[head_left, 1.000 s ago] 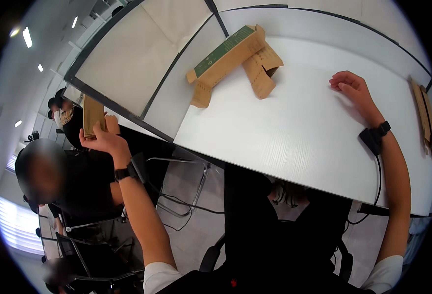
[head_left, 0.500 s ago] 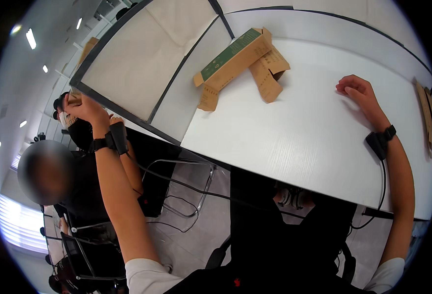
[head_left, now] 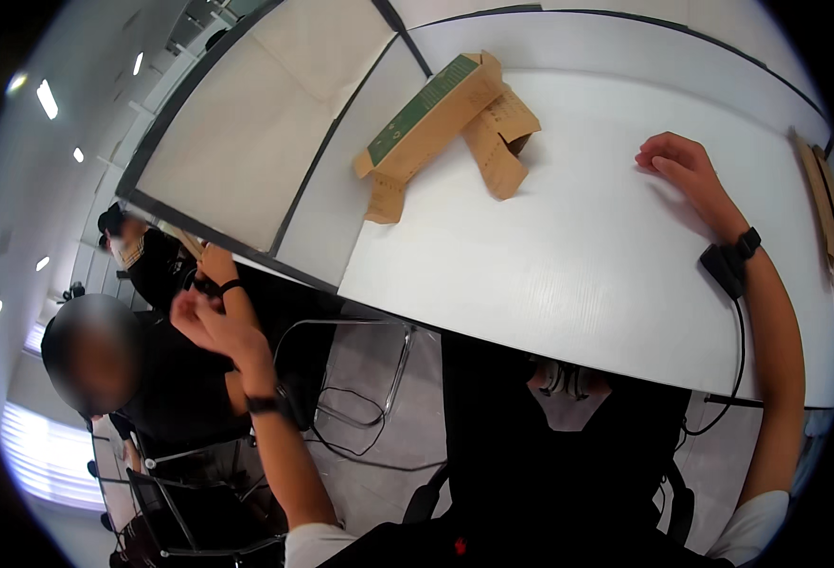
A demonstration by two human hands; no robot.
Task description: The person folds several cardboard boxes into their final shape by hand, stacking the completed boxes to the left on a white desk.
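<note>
Probably a reach, I'd say: left hand [head_left: 212,325] loosely open, seemingly empty; right hand [head_left: 684,168] half-curled, empty; grasping calls for closing.

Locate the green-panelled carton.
In the head view, the carton lies at the far left of the white table, beside the partition, left of the right hand.

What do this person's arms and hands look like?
The left hand and right hand are bare, without gloves. Each wrist wears a black strap; on the right one sits a dark, wedge-shaped box trailing a thin black cable. Short white sleeves cover only the upper arms.
</note>
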